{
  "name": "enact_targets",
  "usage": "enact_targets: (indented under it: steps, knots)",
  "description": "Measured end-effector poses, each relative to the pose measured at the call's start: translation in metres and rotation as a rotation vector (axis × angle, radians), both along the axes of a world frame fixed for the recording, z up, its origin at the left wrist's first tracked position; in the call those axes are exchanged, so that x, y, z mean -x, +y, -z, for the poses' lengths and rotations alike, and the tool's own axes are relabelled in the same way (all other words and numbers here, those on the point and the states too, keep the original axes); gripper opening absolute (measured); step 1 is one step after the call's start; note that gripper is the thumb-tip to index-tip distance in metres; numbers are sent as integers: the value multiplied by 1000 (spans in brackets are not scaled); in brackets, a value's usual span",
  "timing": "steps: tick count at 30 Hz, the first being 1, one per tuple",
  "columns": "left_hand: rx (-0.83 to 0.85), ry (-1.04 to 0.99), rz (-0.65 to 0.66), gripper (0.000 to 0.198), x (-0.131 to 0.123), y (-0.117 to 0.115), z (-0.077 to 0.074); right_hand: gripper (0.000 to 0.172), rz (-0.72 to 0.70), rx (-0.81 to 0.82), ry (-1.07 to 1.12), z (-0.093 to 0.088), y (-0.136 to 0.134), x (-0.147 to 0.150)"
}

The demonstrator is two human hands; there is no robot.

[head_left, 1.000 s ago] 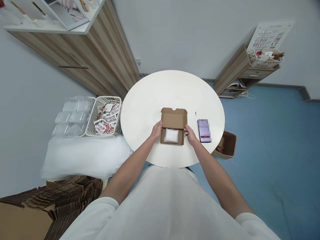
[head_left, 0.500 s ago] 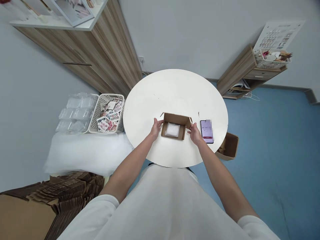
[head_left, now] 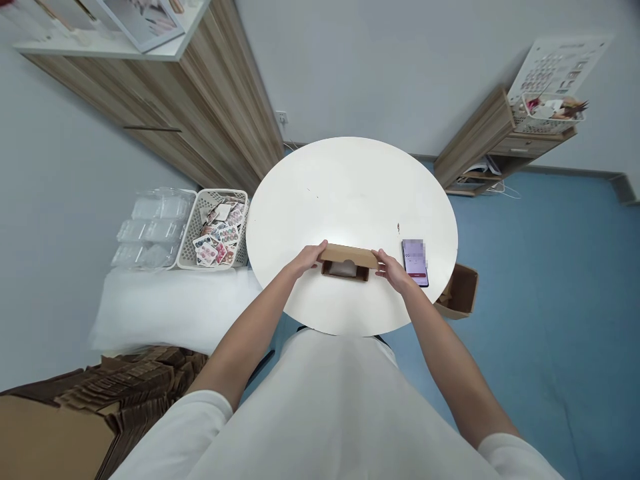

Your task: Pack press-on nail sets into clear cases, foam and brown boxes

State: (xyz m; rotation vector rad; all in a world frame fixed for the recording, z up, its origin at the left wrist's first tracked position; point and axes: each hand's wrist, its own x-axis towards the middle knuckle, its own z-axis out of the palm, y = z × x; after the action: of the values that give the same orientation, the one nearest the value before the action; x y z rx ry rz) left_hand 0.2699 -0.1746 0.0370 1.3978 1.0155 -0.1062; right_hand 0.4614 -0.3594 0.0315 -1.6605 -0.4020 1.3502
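Observation:
A small brown cardboard box (head_left: 349,257) sits on the round white table (head_left: 350,193), near its front edge. Its lid is folded most of the way down, and a white padded item (head_left: 343,269) shows through the gap under it. My left hand (head_left: 307,257) grips the lid's left end with curled fingers. My right hand (head_left: 393,268) grips the lid's right end the same way. A phone (head_left: 415,261) with a lit screen lies on the table just right of my right hand.
Left of the table a white basket (head_left: 215,230) holds several colourful packets, beside clear plastic trays (head_left: 150,227) on a white padded surface. Flattened cardboard (head_left: 100,393) is stacked at lower left. An open carton (head_left: 460,290) stands on the blue floor at right. Wooden cabinets line the wall.
The box lid has swung from upright down toward me, nearly covering the white item. Both hands moved from the box sides up to the lid's ends.

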Motion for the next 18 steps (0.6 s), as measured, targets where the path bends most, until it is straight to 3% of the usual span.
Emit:
enact_targets:
  steps: [4,6,11,18]
  knots:
    - [60,-2,83,43,2,-3,3,44,-79,6,10,-3,-2,4]
    - [58,-27,104,41,3,-6,6,48,-49,28,-17,1,-2,8]
    - [-136,86,126,52,8,-16,16,53,55,102,-190,17,-5,22]
    - [-367,243,116,62,14,-26,28,54,80,240,-414,38,-11,35]
